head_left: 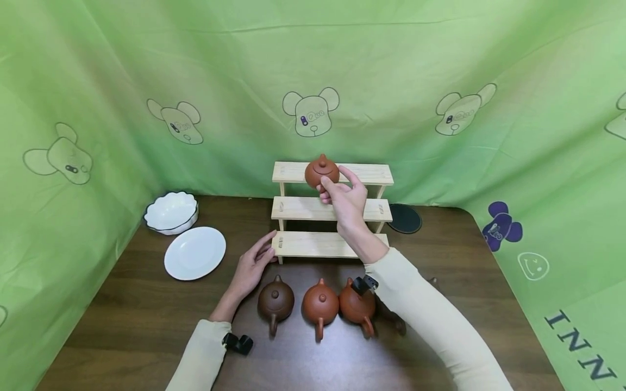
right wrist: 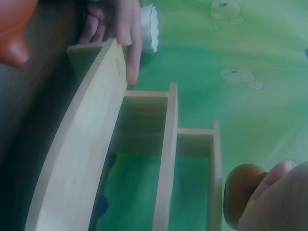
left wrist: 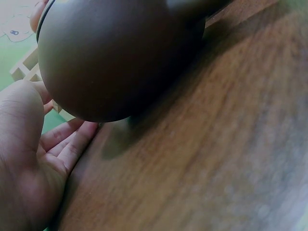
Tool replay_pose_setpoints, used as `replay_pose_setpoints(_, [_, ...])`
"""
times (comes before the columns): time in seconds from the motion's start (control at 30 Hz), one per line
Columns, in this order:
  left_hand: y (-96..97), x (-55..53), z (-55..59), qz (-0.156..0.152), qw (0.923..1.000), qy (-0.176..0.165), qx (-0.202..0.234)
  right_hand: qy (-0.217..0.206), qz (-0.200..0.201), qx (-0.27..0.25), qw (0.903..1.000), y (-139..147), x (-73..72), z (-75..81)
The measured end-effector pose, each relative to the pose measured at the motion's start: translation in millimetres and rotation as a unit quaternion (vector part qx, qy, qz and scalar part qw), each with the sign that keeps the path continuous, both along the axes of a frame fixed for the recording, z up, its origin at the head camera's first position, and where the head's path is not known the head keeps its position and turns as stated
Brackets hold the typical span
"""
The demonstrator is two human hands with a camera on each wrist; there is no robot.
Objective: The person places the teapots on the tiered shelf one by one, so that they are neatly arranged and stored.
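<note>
My right hand (head_left: 349,201) holds a small reddish-brown clay teapot (head_left: 321,172) upright at the top tier of a three-tier wooden shelf stand (head_left: 318,208). Whether its base touches the board cannot be told. In the right wrist view, the teapot (right wrist: 239,195) shows at the lower right, partly behind the hand. My left hand (head_left: 250,269) grips the left end of the lowest tier between thumb and fingers. Just right of that hand stands a dark brown teapot (head_left: 276,300), which fills the upper part of the left wrist view. Two reddish teapots, one in the middle (head_left: 320,302) and one farther right (head_left: 356,304), stand in the same row.
Another dark teapot (head_left: 400,325) is mostly hidden under the right forearm, and a dark tip (head_left: 433,282) shows beyond the sleeve. A white scalloped bowl (head_left: 171,212) and white plate (head_left: 194,253) lie at left. A black round mat (head_left: 407,219) lies right of the stand.
</note>
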State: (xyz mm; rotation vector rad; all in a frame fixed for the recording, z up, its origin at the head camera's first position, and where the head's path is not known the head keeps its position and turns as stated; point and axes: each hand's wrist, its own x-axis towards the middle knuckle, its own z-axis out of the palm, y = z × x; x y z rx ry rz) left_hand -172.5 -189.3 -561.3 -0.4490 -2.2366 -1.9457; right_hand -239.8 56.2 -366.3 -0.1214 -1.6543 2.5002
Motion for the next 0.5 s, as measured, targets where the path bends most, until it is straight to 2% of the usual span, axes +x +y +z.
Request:
replay_pose_setpoints(0.07, [-1.2,-1.1,-2.6,-0.003,0.9999,0.008,0.006,0.006,-0.003,-0.004,1.0,-5,-3.3,-0.1])
replay_pose_setpoints(0.33, [5.6,8.6,15.6,0.015,0.9995,-0.026,-0.012,-0.007,-0.024,-0.018,0.9995,-20,-15.3,-0.8])
replay_pose_setpoints(0.5, [6.1,9.2,18.2,0.016,0.9995,-0.025,-0.012,-0.01,-0.029,-0.019,0.9993,-25,-22.0,-0.5])
